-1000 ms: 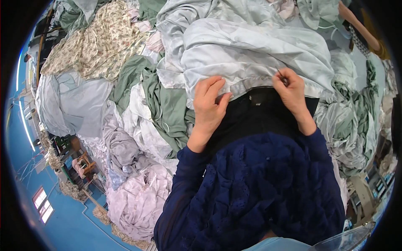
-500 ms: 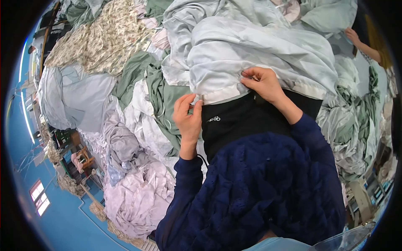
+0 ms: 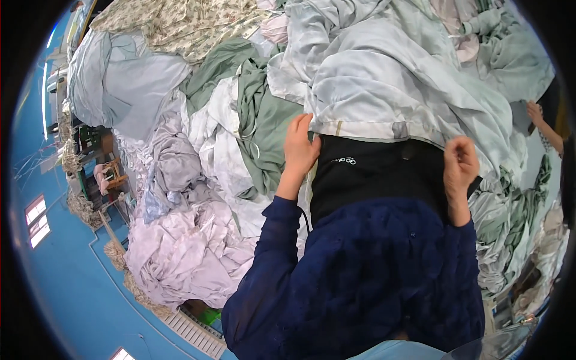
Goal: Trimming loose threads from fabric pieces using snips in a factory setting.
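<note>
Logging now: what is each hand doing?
Left hand: open, on the pale blue sheet hem.
Right hand: closed, pinching that hem.

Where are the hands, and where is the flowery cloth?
left hand (image 3: 298,147), head view, on the back of the hand.
right hand (image 3: 459,163), head view, on the closed fingers.
flowery cloth (image 3: 180,24), head view, on its crumpled middle, top left of the pile.
</note>
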`<state>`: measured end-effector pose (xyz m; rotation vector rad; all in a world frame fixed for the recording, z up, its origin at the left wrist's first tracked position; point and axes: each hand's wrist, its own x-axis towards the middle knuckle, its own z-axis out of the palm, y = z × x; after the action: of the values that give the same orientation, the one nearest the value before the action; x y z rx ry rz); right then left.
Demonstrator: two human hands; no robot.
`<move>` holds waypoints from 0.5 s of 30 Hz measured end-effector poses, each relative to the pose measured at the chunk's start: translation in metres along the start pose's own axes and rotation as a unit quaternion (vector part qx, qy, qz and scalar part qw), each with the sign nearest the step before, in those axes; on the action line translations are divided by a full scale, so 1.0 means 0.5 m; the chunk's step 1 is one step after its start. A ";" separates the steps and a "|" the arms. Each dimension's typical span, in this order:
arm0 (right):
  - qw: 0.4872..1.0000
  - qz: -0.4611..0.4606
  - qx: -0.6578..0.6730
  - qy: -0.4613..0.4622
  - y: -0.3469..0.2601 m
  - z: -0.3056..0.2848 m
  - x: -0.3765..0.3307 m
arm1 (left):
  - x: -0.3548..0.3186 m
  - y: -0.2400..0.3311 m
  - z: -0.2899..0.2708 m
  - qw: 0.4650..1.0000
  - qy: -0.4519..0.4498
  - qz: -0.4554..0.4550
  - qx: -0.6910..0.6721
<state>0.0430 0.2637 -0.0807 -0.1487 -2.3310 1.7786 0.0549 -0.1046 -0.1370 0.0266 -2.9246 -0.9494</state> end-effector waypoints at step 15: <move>0.964 -0.089 -0.148 -0.201 -0.001 0.062 0.008 | 0.042 -0.165 0.153 0.996 0.040 -0.030 -0.068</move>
<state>0.0322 0.2351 -0.0876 0.4040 -2.7766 1.4735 0.0285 -0.1273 -0.2459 0.1437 -2.7947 -1.1272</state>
